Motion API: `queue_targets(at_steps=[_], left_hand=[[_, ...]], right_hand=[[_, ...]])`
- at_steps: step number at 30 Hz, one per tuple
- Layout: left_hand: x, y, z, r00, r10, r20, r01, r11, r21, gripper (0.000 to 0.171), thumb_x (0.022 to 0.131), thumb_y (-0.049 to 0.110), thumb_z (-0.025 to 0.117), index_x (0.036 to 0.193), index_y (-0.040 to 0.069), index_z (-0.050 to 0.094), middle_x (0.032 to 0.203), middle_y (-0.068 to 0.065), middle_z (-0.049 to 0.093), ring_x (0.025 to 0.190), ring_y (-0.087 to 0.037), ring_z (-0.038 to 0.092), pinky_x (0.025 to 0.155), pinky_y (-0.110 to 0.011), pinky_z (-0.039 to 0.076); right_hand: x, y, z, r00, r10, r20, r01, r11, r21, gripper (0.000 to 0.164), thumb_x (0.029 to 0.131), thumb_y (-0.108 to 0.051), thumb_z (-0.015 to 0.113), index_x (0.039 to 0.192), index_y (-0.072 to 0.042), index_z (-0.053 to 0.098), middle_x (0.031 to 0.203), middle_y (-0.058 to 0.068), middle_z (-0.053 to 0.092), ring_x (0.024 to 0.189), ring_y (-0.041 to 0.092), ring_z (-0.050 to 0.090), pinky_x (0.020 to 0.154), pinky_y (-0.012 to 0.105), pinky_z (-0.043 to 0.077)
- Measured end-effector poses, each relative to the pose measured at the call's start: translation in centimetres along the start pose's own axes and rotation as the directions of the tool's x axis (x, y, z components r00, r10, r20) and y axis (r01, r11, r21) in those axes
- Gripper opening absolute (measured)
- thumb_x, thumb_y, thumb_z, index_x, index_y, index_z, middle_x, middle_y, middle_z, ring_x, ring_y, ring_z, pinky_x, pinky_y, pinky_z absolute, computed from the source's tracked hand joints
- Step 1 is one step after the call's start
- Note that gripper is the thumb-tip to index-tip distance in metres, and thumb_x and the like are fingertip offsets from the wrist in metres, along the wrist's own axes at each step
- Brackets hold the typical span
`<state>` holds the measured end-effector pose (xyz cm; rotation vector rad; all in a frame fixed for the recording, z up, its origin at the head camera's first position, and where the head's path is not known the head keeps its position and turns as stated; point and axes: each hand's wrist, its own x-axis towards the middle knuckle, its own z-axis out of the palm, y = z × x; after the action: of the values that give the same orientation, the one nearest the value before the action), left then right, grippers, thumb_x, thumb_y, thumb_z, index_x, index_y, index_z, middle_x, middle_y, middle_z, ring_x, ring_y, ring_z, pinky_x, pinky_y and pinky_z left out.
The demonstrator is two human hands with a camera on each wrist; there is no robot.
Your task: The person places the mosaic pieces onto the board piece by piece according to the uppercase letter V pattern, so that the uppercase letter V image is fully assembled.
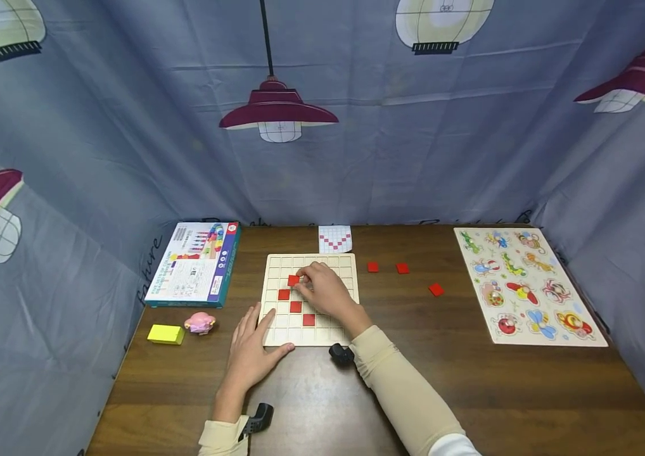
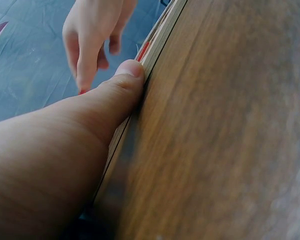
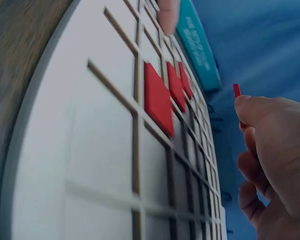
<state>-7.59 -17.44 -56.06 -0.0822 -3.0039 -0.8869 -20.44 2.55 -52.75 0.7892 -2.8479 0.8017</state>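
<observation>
A pale wooden grid board (image 1: 277, 263) lies on the table in the head view. Three red square tiles (image 1: 296, 307) sit in its cells in a diagonal line. Over the left half of the board, my right hand (image 1: 325, 291) pinches another red tile (image 3: 236, 90) between thumb and finger; the right wrist view shows that tile raised above the grid. My left hand (image 1: 253, 351) rests at the board's near left corner, fingers spread along the edge. Its thumb (image 2: 127, 72) lies against the board's side in the left wrist view.
Right of the board lie three loose red tiles (image 1: 402, 268). A pattern card (image 1: 334, 239) with pink squares stands behind it. Leftward are a boxed game (image 1: 194, 266), a yellow block (image 1: 165, 334) and a small pink toy (image 1: 199, 322). An insect puzzle board (image 1: 528, 285) occupies the far right.
</observation>
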Motion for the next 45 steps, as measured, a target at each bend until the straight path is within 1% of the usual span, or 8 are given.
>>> queue_targets(at_steps=[7, 11, 15, 19, 22, 27, 33, 45], left_hand=[[0.0, -0.3, -0.1, 1.0, 0.01, -0.021, -0.009, 1.0, 0.02, 0.091, 0.081, 0.066, 0.074, 0.155, 0.02, 0.045, 0.169, -0.016, 0.024, 0.156, -0.036, 0.021, 0.122, -0.063, 0.021], [-0.3, -0.3, -0.2, 1.0, 0.01, -0.018, -0.01, 1.0, 0.017, 0.092, 0.081, 0.066, 0.074, 0.155, 0.019, 0.046, 0.169, -0.017, 0.025, 0.156, -0.037, 0.021, 0.123, -0.063, 0.02], [-0.4, -0.3, -0.1, 1.0, 0.013, -0.024, -0.013, 1.0, 0.016, 0.092, 0.08, 0.066, 0.075, 0.155, 0.019, 0.046, 0.168, -0.017, 0.025, 0.156, -0.037, 0.021, 0.122, -0.063, 0.021], [-0.4, -0.2, 0.0, 0.999, 0.02, -0.026, -0.019, 1.0, 0.02, 0.092, 0.08, 0.067, 0.074, 0.155, 0.019, 0.046, 0.169, -0.016, 0.025, 0.156, -0.037, 0.022, 0.122, -0.063, 0.021], [-0.4, -0.2, 0.1, 1.0, 0.019, -0.021, -0.018, 1.0, 0.018, 0.092, 0.08, 0.067, 0.074, 0.155, 0.02, 0.046, 0.169, -0.015, 0.025, 0.156, -0.036, 0.021, 0.123, -0.062, 0.021], [-0.4, 0.0, 0.2, 1.0, 0.019, -0.022, -0.019, 1.0, 0.01, 0.092, 0.08, 0.067, 0.074, 0.154, 0.02, 0.047, 0.169, -0.015, 0.026, 0.156, -0.036, 0.022, 0.123, -0.062, 0.021], [-0.5, 0.1, 0.3, 1.0, 0.018, -0.013, -0.018, 1.0, 0.0, 0.092, 0.08, 0.066, 0.075, 0.154, 0.02, 0.047, 0.169, -0.015, 0.026, 0.156, -0.036, 0.022, 0.123, -0.062, 0.02], [-0.2, 0.1, 0.1, 1.0, 0.014, -0.005, -0.014, 1.0, -0.003, 0.091, 0.081, 0.063, 0.076, 0.154, 0.018, 0.047, 0.169, -0.015, 0.025, 0.156, -0.037, 0.021, 0.123, -0.062, 0.019]], right_hand=[[1.8, -1.7, 1.3, 0.999, -0.027, 0.047, 0.029, 0.998, -0.049, 0.025, 0.099, -0.035, 0.066, 0.111, -0.013, 0.071, 0.089, -0.006, 0.058, 0.086, 0.011, 0.052, 0.083, 0.028, 0.049], [2.4, -2.5, 2.1, 0.997, -0.025, 0.073, 0.031, 0.996, -0.087, 0.025, 0.099, -0.035, 0.066, 0.112, -0.014, 0.072, 0.087, -0.007, 0.058, 0.084, 0.01, 0.051, 0.081, 0.026, 0.049], [2.9, -3.2, 2.7, 0.996, 0.005, 0.093, 0.007, 0.993, -0.119, 0.026, 0.099, -0.038, 0.067, 0.114, -0.017, 0.073, 0.088, -0.008, 0.06, 0.083, 0.01, 0.053, 0.078, 0.026, 0.048], [3.1, -3.5, 3.2, 0.993, 0.049, 0.105, -0.031, 0.985, -0.17, 0.027, 0.099, -0.039, 0.066, 0.117, -0.02, 0.073, 0.09, -0.009, 0.062, 0.085, 0.01, 0.054, 0.081, 0.026, 0.049], [3.2, -3.7, 3.2, 0.993, 0.067, 0.1, -0.049, 0.984, -0.173, 0.026, 0.098, -0.037, 0.067, 0.117, -0.02, 0.073, 0.091, -0.009, 0.064, 0.086, 0.011, 0.057, 0.082, 0.028, 0.051], [3.4, -3.8, 3.3, 0.993, 0.065, 0.096, -0.048, 0.984, -0.17, 0.025, 0.098, -0.033, 0.068, 0.116, -0.017, 0.075, 0.094, -0.005, 0.069, 0.09, 0.015, 0.062, 0.087, 0.032, 0.053], [3.4, -4.0, 3.4, 0.991, 0.079, 0.109, -0.057, 0.979, -0.198, 0.027, 0.098, -0.034, 0.068, 0.117, -0.017, 0.075, 0.103, -0.003, 0.073, 0.097, 0.017, 0.066, 0.092, 0.035, 0.055], [3.9, -4.1, 3.4, 0.992, 0.095, 0.083, -0.078, 0.978, -0.193, 0.023, 0.095, -0.03, 0.069, 0.114, -0.019, 0.078, 0.105, -0.003, 0.076, 0.098, 0.019, 0.068, 0.09, 0.038, 0.056]])
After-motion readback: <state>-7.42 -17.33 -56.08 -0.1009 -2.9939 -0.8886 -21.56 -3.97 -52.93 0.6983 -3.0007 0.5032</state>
